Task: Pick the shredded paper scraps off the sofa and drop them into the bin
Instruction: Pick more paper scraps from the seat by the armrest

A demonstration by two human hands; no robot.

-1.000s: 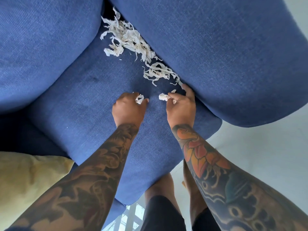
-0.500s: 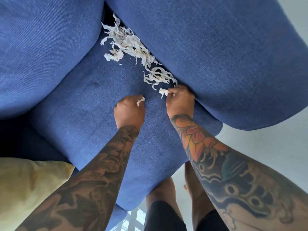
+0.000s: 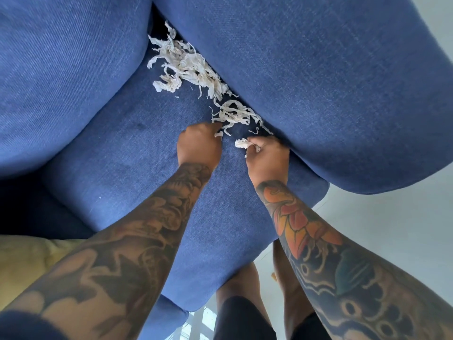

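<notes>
1. While the right hand (image 3: 267, 158) is closed on a small wad of scraps (image 3: 241, 144) that juts from its fingers, loose strips may slip out if it reaches for more; the grip looks nearly full.
2. The left hand (image 3: 199, 146) is curled into a fist at the near edge of the litter with a small scrap (image 3: 219, 134) showing at its fingertips; thin pieces could tear or drop back onto the seat cushion (image 3: 122, 155).
3. Just beyond both hands lies a loose clump of shredded paper (image 3: 232, 115), and a larger heap (image 3: 186, 67) sits farther up, both along the crease where the seat meets the right-hand cushion (image 3: 318, 82).
4. Strips pressed into that crease could be pushed deeper by a careless sweep; the dark gap (image 3: 155, 28) at the top is the likeliest trap.
5. A yellow cushion (image 3: 27, 261) lies at lower left, well apart; pale floor (image 3: 392, 229) shows at right.
6. No bin is visible, so carrying a loose handful risks spills.
</notes>
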